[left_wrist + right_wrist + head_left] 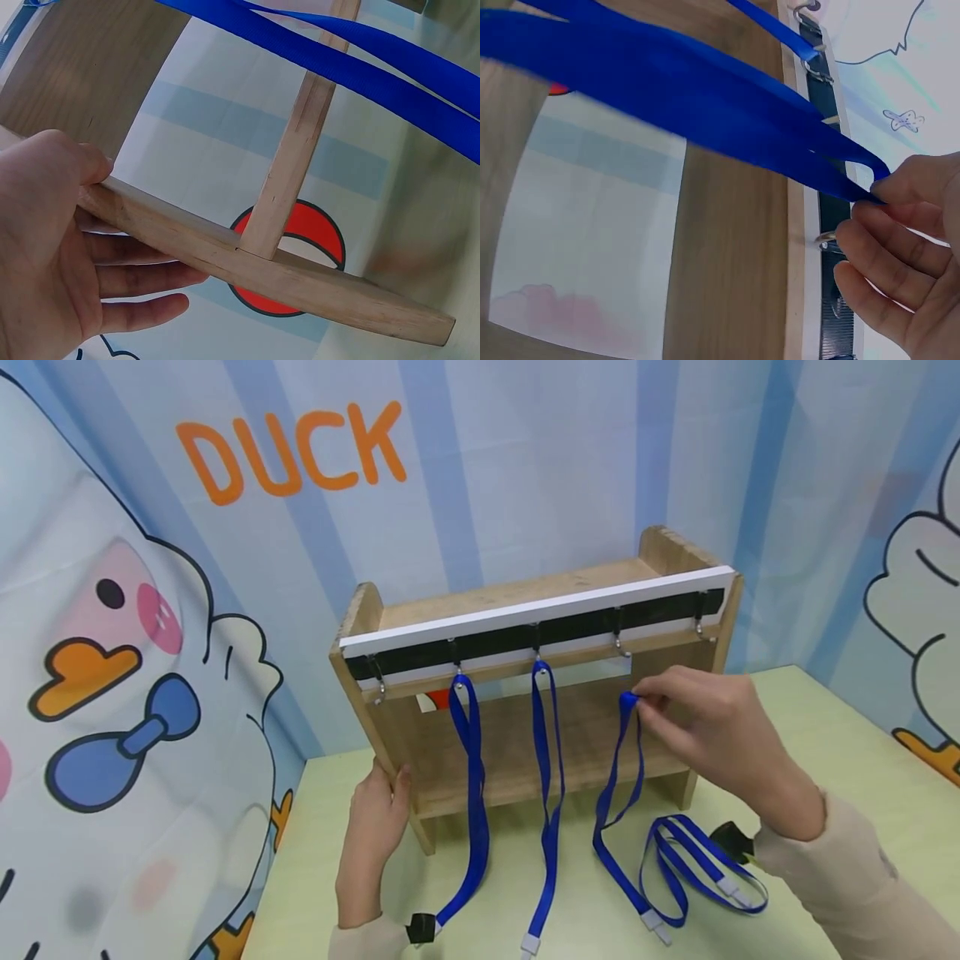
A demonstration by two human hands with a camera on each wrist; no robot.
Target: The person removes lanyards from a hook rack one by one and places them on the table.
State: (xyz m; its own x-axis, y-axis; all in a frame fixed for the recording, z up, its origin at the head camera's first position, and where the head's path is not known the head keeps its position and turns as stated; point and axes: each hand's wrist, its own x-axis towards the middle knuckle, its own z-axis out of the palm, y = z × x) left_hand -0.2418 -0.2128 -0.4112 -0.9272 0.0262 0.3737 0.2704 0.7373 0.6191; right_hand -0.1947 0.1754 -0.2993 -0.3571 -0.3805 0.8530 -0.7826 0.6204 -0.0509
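Observation:
A wooden shelf rack (pixel 517 735) stands on the table, with a row of metal hooks along its front strip. My left hand (pixel 377 818) grips the edge of its left side panel (pixel 172 225), thumb on one face and fingers behind. My right hand (pixel 708 714) pinches the top of a blue lanyard (pixel 606 814) between thumb and fingertips. That loop is just below the fourth hook (pixel 621 642), and its white clip end (pixel 655 923) lies on the table. Two more blue lanyards, one left (pixel 476 802) and one right (pixel 551 835), hang from the second and third hooks.
Another blue lanyard (pixel 693 860) lies coiled on the pale green table (pixel 795 735), near the right sleeve. The leftmost hook (pixel 378 687) and the rightmost hook (pixel 701 622) are bare. A duck-printed curtain (pixel 525 460) stands close behind the rack.

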